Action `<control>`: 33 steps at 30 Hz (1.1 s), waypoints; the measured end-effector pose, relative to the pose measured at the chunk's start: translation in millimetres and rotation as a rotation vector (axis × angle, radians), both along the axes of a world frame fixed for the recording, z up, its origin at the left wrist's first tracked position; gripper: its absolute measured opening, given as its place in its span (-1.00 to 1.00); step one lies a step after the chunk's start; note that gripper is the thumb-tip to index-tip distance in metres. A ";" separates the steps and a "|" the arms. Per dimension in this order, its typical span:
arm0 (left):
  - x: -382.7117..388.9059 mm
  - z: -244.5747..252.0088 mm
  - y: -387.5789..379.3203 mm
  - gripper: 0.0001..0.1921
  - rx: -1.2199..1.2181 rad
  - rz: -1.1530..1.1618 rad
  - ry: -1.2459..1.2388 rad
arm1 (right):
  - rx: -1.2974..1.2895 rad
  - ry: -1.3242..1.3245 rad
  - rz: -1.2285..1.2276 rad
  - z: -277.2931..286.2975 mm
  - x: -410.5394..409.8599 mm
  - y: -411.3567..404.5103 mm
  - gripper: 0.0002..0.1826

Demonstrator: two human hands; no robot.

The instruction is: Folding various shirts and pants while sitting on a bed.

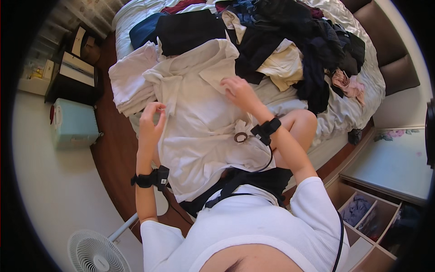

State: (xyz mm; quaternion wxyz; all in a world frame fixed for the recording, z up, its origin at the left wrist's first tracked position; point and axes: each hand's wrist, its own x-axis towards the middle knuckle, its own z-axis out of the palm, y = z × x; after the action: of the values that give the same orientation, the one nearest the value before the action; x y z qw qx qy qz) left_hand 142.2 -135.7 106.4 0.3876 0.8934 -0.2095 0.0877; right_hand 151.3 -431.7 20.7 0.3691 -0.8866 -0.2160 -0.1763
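Observation:
A white short-sleeved shirt (pixel 193 98) lies spread from the bed's edge over my lap, its neckline away from me and soft creases across its lower part. My left hand (pixel 151 120) is at the shirt's left edge, just below the left sleeve (pixel 166 90). Its thumb and fingers curve towards each other with a gap between them. On the right, my right hand (pixel 239 93) touches the sleeve (pixel 217 76) with bent fingers; whether they pinch the cloth is hidden. A small brown ring-shaped object with white material (pixel 241 136) rests on the shirt near my right wrist.
Folded white clothes (pixel 134 80) and a folded black garment (pixel 190 30) lie beyond the shirt. A heap of dark clothes (pixel 289 30) covers the bed's right side. A fan (pixel 98 255), a light-blue box (pixel 74 122) and an open divided drawer (pixel 370 214) surround me.

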 end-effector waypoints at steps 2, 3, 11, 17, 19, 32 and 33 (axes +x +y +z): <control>-22.4 28.3 -10.5 -0.89 0.019 -0.048 0.124 | -0.002 -0.010 -0.062 -10.0 1.8 -11.0 -0.87; -34.1 45.1 -18.1 -0.91 0.035 -0.103 0.244 | -0.001 -0.001 -0.056 -6.4 -0.9 -15.9 -0.87; -120.7 164.9 -60.7 -0.88 -0.198 -0.843 -0.432 | -0.449 0.441 0.472 59.4 -84.3 -46.2 -0.65; -140.4 178.2 -80.6 -0.75 -0.382 -0.416 -0.281 | -0.599 0.457 0.569 49.1 -162.4 -43.5 -0.48; -143.6 195.9 -87.5 -0.81 -0.409 -0.325 -0.076 | -0.564 0.501 0.560 46.6 -161.5 -40.6 -0.57; -138.0 -0.3 19.6 -0.31 0.736 -0.577 0.296 | 0.135 0.826 0.305 38.0 -68.9 -54.9 -0.81; -151.6 -14.7 37.5 -0.22 0.770 -0.577 0.349 | 0.135 0.823 0.295 30.8 -64.1 -60.0 -0.81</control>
State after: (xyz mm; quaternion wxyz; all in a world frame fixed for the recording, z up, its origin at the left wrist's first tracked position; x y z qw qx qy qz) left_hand -9.4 -98.1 91.7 0.0679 0.8786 -0.3968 -0.2570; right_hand 87.2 -491.7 51.5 0.5027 -0.8165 -0.1632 0.2323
